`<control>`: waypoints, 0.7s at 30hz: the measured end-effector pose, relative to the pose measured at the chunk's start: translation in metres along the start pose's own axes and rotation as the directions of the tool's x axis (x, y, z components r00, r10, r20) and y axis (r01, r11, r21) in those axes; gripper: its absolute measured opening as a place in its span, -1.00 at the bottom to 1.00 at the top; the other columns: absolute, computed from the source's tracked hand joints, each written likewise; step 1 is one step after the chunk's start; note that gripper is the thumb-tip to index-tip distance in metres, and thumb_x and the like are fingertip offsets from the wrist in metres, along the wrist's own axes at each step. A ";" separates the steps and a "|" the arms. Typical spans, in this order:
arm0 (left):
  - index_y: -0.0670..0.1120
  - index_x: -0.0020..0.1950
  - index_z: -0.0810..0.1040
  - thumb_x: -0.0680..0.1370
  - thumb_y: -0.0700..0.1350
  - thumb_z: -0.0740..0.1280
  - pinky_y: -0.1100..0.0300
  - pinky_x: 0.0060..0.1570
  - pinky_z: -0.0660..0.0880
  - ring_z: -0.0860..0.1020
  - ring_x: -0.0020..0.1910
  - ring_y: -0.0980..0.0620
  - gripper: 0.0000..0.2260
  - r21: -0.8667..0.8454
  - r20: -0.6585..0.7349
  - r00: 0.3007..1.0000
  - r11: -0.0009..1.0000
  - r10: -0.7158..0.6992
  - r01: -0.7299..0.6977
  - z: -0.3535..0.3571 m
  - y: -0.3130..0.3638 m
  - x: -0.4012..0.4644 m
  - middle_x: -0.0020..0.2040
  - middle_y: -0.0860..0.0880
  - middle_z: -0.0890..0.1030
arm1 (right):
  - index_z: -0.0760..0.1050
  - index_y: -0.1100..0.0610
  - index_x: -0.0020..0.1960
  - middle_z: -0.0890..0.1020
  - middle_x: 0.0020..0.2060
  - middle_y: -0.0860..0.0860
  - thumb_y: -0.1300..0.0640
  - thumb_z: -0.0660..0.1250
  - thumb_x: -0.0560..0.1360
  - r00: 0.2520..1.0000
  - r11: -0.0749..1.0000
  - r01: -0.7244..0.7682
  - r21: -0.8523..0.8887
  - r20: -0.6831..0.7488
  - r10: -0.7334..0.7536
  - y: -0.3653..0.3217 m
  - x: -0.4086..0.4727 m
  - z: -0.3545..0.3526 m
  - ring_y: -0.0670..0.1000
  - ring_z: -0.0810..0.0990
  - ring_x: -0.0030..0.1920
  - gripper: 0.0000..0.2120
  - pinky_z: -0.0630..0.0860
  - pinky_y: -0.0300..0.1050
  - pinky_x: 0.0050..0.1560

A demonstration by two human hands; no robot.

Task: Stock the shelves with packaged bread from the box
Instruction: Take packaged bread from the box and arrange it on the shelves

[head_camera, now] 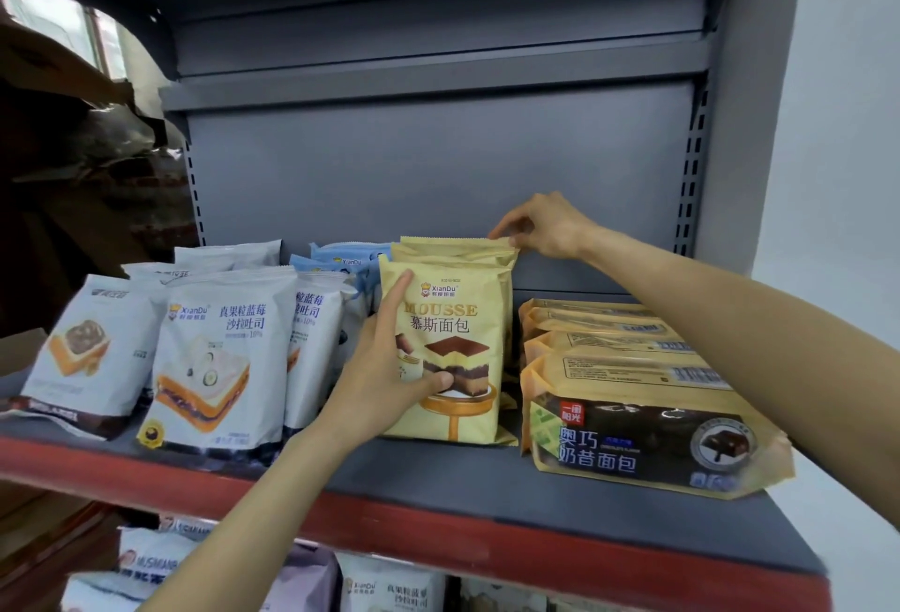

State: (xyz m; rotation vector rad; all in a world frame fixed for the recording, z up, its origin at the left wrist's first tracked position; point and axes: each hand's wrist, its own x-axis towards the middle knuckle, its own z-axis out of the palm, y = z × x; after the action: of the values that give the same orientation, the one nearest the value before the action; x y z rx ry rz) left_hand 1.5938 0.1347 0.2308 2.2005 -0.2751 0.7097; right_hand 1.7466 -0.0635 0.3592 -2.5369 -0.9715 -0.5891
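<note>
On the shelf, the left hand gripped the front mousse bread pack, standing upright. The right hand pinched the top edge of a rear pack, farther back, right behind the front one.

A plain white wall is filling the right edge of the frame, evenly lit. In the upper left corner, a window is letting in bright daylight. Below it, at the left edge, crumpled greyish plastic sheeting is lying in shadow, and a reddish, brick-like surface is showing dimly beneath that, too blurred to make out further.
</note>
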 end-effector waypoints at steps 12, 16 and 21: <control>0.28 0.44 -0.33 0.35 -0.16 0.55 0.43 0.07 0.41 0.41 0.16 0.20 0.12 -0.079 0.030 0.999 0.996 -0.032 0.035 -0.005 -0.003 0.004 0.48 0.05 0.21 | 0.43 0.08 0.33 0.49 0.28 0.09 0.15 0.20 0.58 0.988 0.984 -0.144 0.109 -0.047 0.150 -0.024 -0.033 -0.018 0.04 0.46 0.27 -0.67 0.33 -0.23 0.22; 0.20 0.46 -0.35 0.36 -0.22 0.53 0.44 0.15 0.38 0.40 0.18 0.25 0.12 -0.147 0.067 0.996 0.986 -0.065 0.074 -0.007 -0.002 0.002 0.49 0.12 0.19 | 0.41 0.05 0.27 0.48 0.21 0.06 0.15 0.26 0.54 0.963 0.879 -0.203 0.431 -0.073 0.259 -0.058 -0.089 -0.036 0.04 0.62 -0.02 -0.69 0.57 -0.15 0.03; -0.02 0.50 -0.35 0.43 -0.24 0.46 0.72 -0.10 0.21 0.33 0.25 0.12 0.03 -0.157 0.108 0.994 0.986 -0.031 0.048 -0.008 -0.003 0.001 0.42 -0.08 0.30 | 0.34 0.03 0.35 0.45 0.24 -0.03 0.16 0.30 0.51 0.946 0.743 -0.160 0.650 -0.114 0.303 -0.116 -0.165 -0.018 -0.01 0.57 0.12 -0.58 0.48 -0.03 0.22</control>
State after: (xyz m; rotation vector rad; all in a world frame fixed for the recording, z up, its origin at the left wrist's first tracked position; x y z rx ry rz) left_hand 1.5923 0.1429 0.2338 2.0875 -0.3297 0.5322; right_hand 1.5504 -0.0803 0.3128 -1.8912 -0.6145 -0.3607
